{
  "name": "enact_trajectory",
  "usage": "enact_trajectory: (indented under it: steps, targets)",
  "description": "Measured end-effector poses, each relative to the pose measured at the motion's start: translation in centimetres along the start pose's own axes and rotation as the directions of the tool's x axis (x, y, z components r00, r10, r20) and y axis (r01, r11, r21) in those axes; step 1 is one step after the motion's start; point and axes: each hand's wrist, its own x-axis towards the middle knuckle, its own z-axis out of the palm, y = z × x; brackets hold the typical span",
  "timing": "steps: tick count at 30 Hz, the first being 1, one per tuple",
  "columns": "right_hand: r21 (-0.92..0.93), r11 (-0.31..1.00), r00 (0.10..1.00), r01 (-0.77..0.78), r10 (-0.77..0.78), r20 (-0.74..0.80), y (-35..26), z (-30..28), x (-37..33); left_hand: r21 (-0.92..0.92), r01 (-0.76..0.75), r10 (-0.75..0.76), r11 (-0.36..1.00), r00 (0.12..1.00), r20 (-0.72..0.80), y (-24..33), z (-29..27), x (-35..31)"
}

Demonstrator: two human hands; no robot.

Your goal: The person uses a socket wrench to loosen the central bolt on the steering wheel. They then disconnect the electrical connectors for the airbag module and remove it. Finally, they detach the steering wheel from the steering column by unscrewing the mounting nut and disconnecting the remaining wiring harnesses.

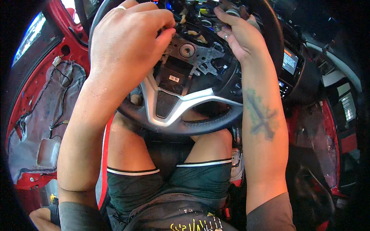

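Note:
My left hand (129, 42) is over the upper left of a steering wheel (208, 125) whose centre cover is off. Its fingers are curled, with thumb and forefinger pressed together at the edge of the bared hub; whatever they pinch is hidden. Across the hub, my right hand (243, 32) reaches among small parts and wires at the upper right. Its thumb and a finger are apart, and its other fingers are partly hidden. Between the hands lies the metal hub plate (187, 50) with a round centre. Below it is a black block with a white label (174, 78).
A silver lower spoke (163, 115) crosses the wheel above my knees. On the left stands a red door frame (40, 92) with its lining bared and a hanging connector (57, 61). A lit screen (290, 61) is right of the wheel. Another person's bent limb (40, 218) shows at lower left.

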Motion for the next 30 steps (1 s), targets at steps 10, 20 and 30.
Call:
enact_trajectory:
  steps: [10, 20, 30]
  targets:
    - [-0.068, 0.997, 0.999, 0.022, -0.025, -0.044, -1.7, 1.8, -2.0, 0.093, -0.16, 0.119, 0.983, 0.932, 0.343, 3.1, 3.3, 3.9]
    - [-0.18, 0.984, 1.0, 0.013, -0.017, -0.022, -3.1, 2.1, -3.4, 0.04, -0.171, 0.131, 0.984, 0.868, 0.478, 2.6, 2.6, 4.5]
    - [-0.113, 0.993, 0.997, 0.042, -0.049, -0.057, -2.9, 2.5, -3.3, 0.012, -0.199, 0.176, 0.98, 0.892, 0.417, 1.3, 4.3, 4.3]
